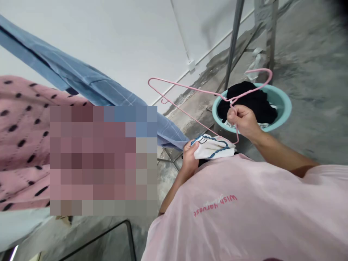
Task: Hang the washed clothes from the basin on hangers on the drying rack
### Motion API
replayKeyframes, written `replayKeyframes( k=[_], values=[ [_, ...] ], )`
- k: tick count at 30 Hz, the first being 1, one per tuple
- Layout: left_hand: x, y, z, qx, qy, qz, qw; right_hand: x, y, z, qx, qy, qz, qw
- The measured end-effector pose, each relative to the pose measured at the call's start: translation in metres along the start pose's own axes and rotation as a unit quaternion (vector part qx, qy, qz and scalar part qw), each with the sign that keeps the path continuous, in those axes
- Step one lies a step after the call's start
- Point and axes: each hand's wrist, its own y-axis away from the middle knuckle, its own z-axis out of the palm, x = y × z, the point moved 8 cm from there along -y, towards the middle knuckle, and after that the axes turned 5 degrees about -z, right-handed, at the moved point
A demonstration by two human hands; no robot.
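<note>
My right hand [243, 119] is closed around one side of a pink hanger [198, 89], just below its hook. The hanger's long frame stretches out to the left, and its hook curves over the basin. With its fingers closed, my left hand [190, 156] grips the left edge of a white cloth item [212, 148] with blue trim. This bunched item lies close to my pink shirt, and the near end of the hanger meets its upper right edge. Whether the hanger passes inside the cloth is hidden.
A light-blue basin [284, 105] holding black clothes [246, 96] stands on the concrete floor beside metal poles [233, 43]. Blue checked fabric [95, 78] and pink dotted fabric [21, 134] hang at the left. A blurred block covers part of the left. A black metal frame [127, 224] is below.
</note>
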Motion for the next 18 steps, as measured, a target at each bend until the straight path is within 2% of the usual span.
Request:
replayKeyframes(
  k=[5, 7, 8, 10, 13, 15, 18],
  values=[
    [0.044, -0.001, 0.018, -0.018, -0.025, 0.045, 0.999, 0.006, 0.004, 0.024, -0.151, 0.007, 0.044, 0.988],
    [0.053, -0.001, 0.027, -0.020, -0.048, 0.047, 0.998, 0.008, 0.009, 0.030, -0.178, 0.017, 0.054, 0.982],
    [0.055, 0.000, 0.031, -0.022, -0.059, 0.045, 0.997, 0.008, 0.010, 0.030, -0.172, 0.012, 0.053, 0.984],
    [0.058, 0.000, 0.038, -0.031, -0.078, 0.042, 0.996, 0.003, 0.009, 0.022, -0.119, -0.026, 0.033, 0.992],
    [0.066, -0.001, 0.042, -0.047, -0.090, 0.054, 0.993, -0.016, 0.001, -0.009, 0.007, -0.145, -0.041, 0.989],
    [0.077, -0.003, 0.041, -0.051, -0.093, 0.066, 0.992, -0.031, -0.004, -0.032, 0.059, -0.200, -0.086, 0.974],
    [0.099, -0.007, 0.038, -0.047, -0.118, 0.090, 0.988, -0.053, -0.010, -0.058, 0.047, -0.232, -0.138, 0.962]
  ],
)
